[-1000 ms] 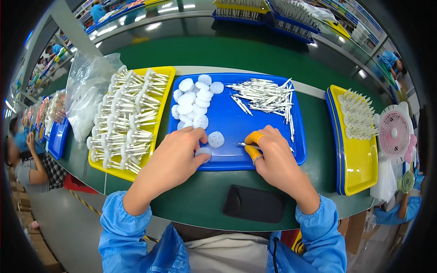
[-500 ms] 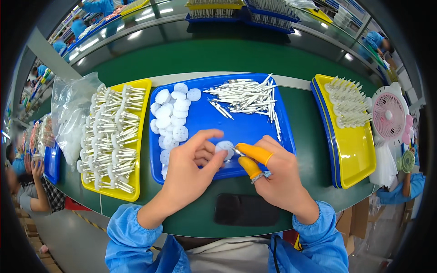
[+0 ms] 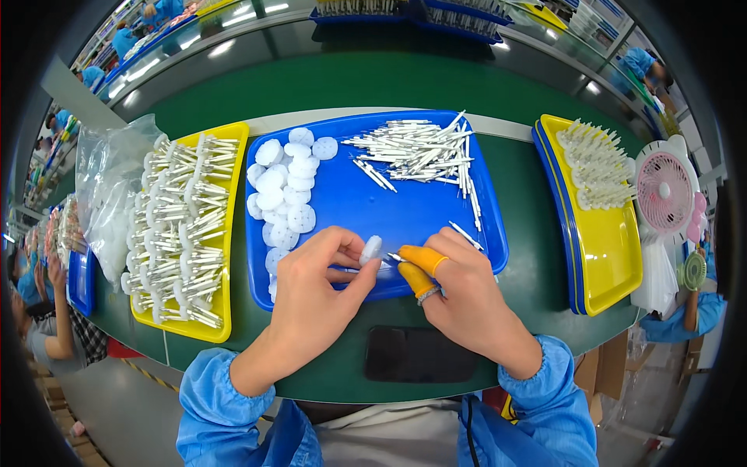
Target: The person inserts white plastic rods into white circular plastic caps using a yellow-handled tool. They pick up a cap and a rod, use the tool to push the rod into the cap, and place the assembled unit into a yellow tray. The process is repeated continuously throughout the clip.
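My left hand (image 3: 317, 284) pinches a round white plastic disc (image 3: 370, 249) between thumb and fingertips, tilted nearly edge-on. Facing it, my right hand (image 3: 467, 292) wears yellow finger covers on thumb and forefinger and grips a thin metal-tipped white rod (image 3: 397, 258), its tip just beside the disc. Both hands are over the near part of a blue tray (image 3: 358, 202). Loose white discs (image 3: 272, 187) lie along the tray's left side, and a heap of slim white rods (image 3: 412, 152) fills its far right. One loose rod (image 3: 467, 236) lies beyond my right hand.
To the left, a yellow tray (image 3: 219, 311) carries discs fitted with rods, beside a clear plastic bag (image 3: 109, 187). At right are stacked trays, the yellow top one (image 3: 611, 265) partly filled, and a pink-and-white fan (image 3: 664, 191). A dark phone (image 3: 420, 354) lies near the table's front edge.
The disc in my left hand has turned from face-on to nearly edge-on and moved slightly left. My right hand has drawn a little left too. A loose rod now shows beyond it.
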Available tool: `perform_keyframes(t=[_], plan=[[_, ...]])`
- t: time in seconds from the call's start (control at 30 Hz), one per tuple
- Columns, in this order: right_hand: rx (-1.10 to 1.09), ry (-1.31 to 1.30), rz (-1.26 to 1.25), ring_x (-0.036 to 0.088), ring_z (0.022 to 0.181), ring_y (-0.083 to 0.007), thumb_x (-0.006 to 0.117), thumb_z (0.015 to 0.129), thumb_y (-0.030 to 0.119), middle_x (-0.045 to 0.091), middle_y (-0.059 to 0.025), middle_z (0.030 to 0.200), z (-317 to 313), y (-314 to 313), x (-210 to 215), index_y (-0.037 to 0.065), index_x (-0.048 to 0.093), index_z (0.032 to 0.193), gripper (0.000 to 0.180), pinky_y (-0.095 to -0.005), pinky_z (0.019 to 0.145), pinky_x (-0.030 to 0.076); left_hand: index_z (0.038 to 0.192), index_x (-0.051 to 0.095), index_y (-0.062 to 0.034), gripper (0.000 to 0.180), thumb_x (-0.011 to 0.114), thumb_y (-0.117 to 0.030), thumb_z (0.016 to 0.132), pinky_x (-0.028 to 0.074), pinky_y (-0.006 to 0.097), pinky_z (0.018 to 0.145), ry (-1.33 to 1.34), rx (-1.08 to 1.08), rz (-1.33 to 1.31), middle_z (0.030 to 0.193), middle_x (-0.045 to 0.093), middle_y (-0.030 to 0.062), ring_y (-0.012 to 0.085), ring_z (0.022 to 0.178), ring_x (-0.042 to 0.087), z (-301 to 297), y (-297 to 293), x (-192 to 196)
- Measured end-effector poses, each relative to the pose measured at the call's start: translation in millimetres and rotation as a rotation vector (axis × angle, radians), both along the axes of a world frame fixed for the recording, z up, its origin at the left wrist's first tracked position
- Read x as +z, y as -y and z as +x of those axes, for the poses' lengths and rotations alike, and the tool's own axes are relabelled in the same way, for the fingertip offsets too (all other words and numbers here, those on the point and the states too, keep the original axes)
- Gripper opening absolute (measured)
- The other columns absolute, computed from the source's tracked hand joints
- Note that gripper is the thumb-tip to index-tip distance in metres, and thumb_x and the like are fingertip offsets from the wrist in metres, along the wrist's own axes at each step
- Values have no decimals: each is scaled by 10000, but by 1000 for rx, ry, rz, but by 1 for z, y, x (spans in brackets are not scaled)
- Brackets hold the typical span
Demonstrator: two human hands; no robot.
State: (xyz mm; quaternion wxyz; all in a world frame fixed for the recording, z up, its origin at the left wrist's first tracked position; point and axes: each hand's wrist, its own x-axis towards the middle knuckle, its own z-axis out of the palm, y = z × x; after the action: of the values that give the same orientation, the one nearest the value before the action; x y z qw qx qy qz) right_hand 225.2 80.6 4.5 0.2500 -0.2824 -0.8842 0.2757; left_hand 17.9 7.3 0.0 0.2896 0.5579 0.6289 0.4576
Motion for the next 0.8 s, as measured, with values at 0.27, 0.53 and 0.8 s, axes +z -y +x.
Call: perform_keyframes(t=[0.27,0.53,0.8], plan=[[9,-54,8,592,955,-363,763,684,-85,634,-169,1015,-1,8,2,-115,758,1071,388,-457,812,519,1025,683,29,148,804,44,941,708,342,757,-27,45,3,990,711,114,194,870,775,2,1,0],[-17,-63,49,571,810,-346,773,733,-150,622,-148,898,-3,0,-4,-58,770,1136,413,-456,696,456,1043,704,49,142,811,58,951,686,293,760,-8,1,-38,990,751,94,124,885,779,0,2,0],[16,-76,-4,596,916,-366,747,659,-95,621,-162,962,-9,11,-11,-96,734,957,299,-463,779,517,1042,717,41,153,793,90,917,711,325,785,-142,-33,73,997,719,111,190,890,784,5,5,-1]])
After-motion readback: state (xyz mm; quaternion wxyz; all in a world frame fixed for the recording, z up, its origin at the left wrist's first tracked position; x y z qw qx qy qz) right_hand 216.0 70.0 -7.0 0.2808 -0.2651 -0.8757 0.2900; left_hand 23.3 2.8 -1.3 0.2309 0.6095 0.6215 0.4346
